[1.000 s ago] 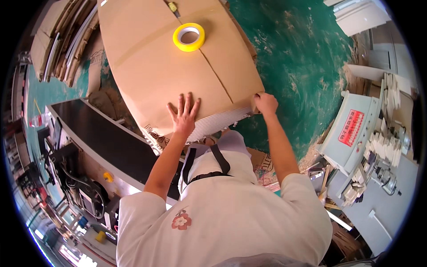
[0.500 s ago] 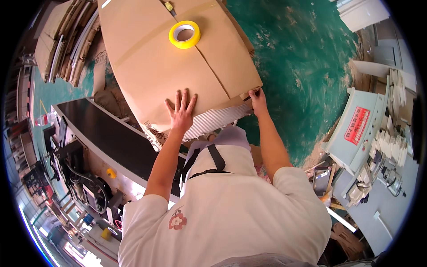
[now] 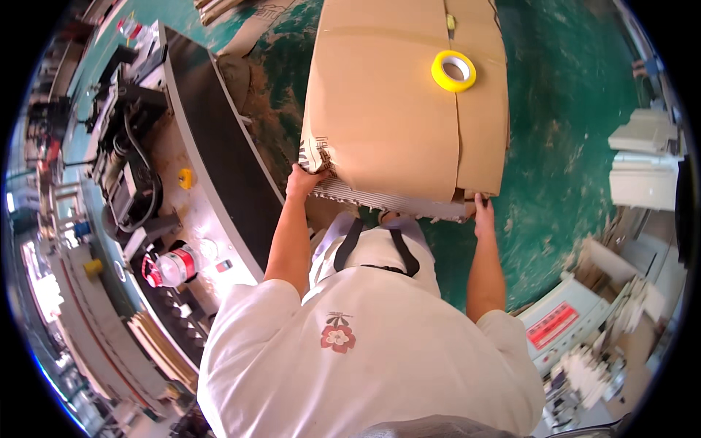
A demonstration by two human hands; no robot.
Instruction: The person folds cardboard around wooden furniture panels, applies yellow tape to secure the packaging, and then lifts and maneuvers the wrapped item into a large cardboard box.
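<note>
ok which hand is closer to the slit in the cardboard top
The right hand, just right of the slit; the left hand is at the near left corner of the cardboard.

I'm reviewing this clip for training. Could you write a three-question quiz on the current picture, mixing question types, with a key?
1. Multiple choice: what lies on top of the brown cardboard?
a) a hammer
b) a roll of yellow tape
c) a pair of gloves

2. True or false: the left hand is at the cardboard's near left corner and the right hand is by its near right corner.

3. Fill in the blank: the floor to the right of the cardboard is mostly ____ in colour.

Key: 1. b; 2. true; 3. green
</note>
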